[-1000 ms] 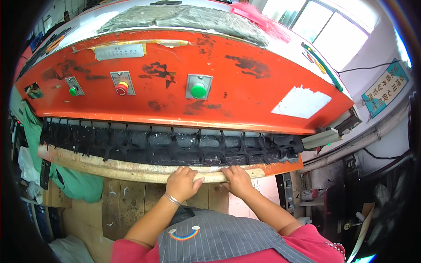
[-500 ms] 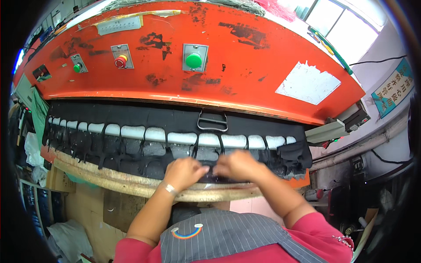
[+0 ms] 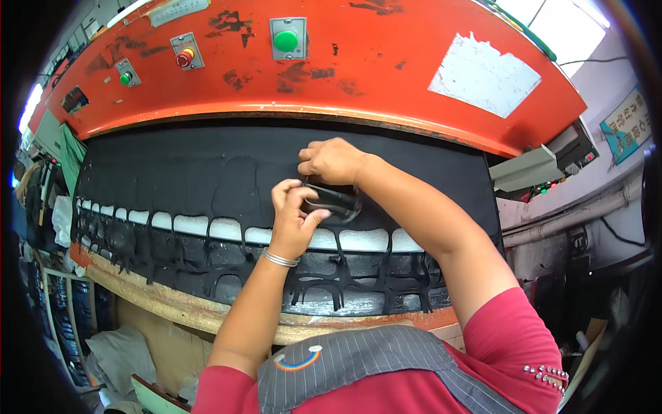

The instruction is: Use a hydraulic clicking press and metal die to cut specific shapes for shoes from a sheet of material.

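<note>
My left hand is closed on the near left side of a dark metal-edged cutting die. Curled at the die's far left edge is my right hand, its fingers closed on the rim. Beneath both hands lies a wide black sheet. The die stands just beyond a row of cut-out openings in this sheet, where a white surface shows through. Nearer to me, thin black strips of cut scrap form a ragged net. My right forearm hides part of the sheet's right side.
An orange machine front rises behind the sheet, with a large green button, a red knob and a small green button. A worn wooden edge runs along my side. Grey metal boxes stick out at the right.
Both hands have moved away from the near scrap, forward to the cutting die, and taken hold of it. The view has shifted, and more of the black sheet shows beyond the openings.
</note>
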A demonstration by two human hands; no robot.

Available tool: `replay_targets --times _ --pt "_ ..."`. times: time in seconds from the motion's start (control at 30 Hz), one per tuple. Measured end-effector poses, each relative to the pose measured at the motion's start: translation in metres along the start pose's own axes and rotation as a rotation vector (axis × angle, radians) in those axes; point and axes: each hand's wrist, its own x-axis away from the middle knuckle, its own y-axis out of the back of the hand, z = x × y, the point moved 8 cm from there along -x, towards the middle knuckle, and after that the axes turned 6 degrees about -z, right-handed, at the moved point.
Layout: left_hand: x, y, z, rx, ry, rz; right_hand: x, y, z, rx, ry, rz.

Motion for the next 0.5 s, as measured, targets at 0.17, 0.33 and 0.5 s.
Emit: replay_targets --times 0.17,0.33,0.5 --pt "0.013 -0.013 0.010 -0.159 0.101 0.033 0.092 0.039 -0.057 0.027 -0.805 -0.091" --pt "0.044 -0.071 -0.026 -0.505 -0.172 0.251 0.205 -0.021 -0.046 -0.325 -1.287 -0.157" --pt "0.047 -0.060 -0.023 -0.533 -0.190 0.198 0.204 -0.005 0.005 -0.251 -1.117 -0.293"
